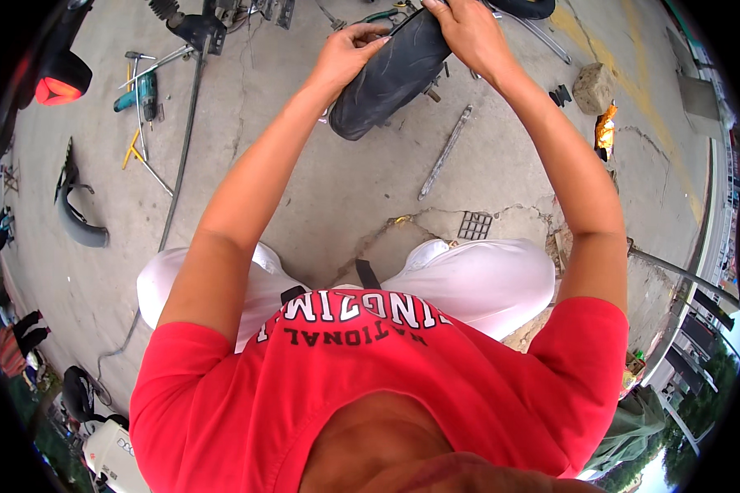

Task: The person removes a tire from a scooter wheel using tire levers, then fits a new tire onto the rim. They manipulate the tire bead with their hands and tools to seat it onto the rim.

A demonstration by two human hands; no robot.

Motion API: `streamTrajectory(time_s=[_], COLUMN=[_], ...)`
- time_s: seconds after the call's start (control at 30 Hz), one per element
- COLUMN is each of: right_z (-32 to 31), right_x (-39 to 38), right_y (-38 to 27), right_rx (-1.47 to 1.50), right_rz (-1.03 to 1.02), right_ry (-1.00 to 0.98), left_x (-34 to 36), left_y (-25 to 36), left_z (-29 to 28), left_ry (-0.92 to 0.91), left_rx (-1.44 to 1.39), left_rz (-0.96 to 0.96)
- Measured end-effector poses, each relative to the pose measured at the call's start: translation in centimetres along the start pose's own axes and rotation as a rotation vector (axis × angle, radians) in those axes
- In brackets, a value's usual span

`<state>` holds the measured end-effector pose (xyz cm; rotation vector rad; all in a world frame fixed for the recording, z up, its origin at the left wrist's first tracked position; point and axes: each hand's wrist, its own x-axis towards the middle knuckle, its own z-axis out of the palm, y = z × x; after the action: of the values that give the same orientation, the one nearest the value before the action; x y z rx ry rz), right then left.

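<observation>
A black treaded tyre (395, 78) stands tilted on the concrete in front of me, its top running up to the upper edge of the view. My left hand (347, 59) grips its left side, with the thumb on the tread and the fingers bent toward the sidewall. On the upper right, my right hand (470, 33) is closed over the tyre's edge; some of its fingertips are cut off or hidden. A metal stub (432, 94) sticks out low on the tyre's right side. Whatever sits inside the tyre is mostly hidden.
A long metal bar (446, 152) lies right of the tyre, near a drain grate (474, 225) and a stone block (594, 89). At left are a teal power drill (145, 96), a T-handled wrench (138, 107), a dark cable (186, 148) and a grey mudguard (80, 223).
</observation>
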<state>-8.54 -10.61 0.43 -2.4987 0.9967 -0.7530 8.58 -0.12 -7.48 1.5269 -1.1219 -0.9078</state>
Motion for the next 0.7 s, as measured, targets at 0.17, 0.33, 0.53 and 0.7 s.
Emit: streamTrajectory(time_s=[0.17,0.33,0.53,0.7], right_z=[-3.8,-14.0,-16.8,-12.2], right_x=[1.6,3.8,9.9,12.7], right_y=[1.1,2.2,-10.3,-13.7], right_rx=[-0.046,-0.321,-1.156,-1.304], right_rz=[-0.033,-0.388,-0.5,-0.674], right_ry=[-0.194,-0.379,-0.688,-0.839], left_x=[0.5,0.9,1.0,1.0], left_y=[0.2,0.1,-0.2,0.0], left_z=[0.7,2.4,4.0,5.5], left_ry=[-0.055,0.004,0.046,0.015], left_rx=[0.171,0.088,0.028,-0.071], left_rz=[-0.035,-0.001,-0.018,0.014])
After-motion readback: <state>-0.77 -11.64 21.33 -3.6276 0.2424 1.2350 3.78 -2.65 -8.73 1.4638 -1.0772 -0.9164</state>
